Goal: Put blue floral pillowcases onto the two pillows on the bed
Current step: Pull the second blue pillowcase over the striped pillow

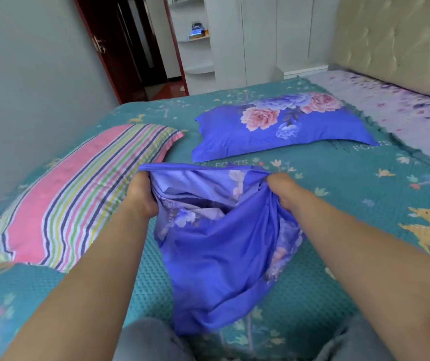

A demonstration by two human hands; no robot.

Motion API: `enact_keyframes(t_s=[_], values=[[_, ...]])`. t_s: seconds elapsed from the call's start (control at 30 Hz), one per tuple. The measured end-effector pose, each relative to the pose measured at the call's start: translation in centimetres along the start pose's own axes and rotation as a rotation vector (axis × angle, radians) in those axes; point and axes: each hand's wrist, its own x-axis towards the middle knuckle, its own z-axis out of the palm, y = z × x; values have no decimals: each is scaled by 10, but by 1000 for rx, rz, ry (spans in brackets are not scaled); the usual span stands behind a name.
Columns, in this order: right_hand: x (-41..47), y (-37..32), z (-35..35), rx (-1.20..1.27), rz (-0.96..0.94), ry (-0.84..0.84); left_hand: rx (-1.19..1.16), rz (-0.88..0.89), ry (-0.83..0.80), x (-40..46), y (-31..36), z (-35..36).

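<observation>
Both hands' (143, 194) fingertips hidden inside bunched pillowcase (216, 230) opening.

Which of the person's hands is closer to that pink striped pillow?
Left. The left hand grips the loose pillowcase at its opening, just beside the striped pillow. The right hand grips the opening's other side, farther away.
</observation>
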Motion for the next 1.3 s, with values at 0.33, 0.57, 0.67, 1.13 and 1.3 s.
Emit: enact_keyframes(t_s=[0.33,0.57,0.67,1.13,1.3], values=[[6,-90,40,-886,-232,127,-642,390,-321,-32,128,-42],[-14,10,75,450,384,-119,-338,209,-209,-21,68,-22],[1,21,73,584,214,42,-160,13,18,-9,25,-17],[-37,-127,-16,-576,-566,643,-255,-20,-8,30,-16,-2],[-17,-48,-11,-1162,-389,591,22,-61,-358,11,-25,14]])
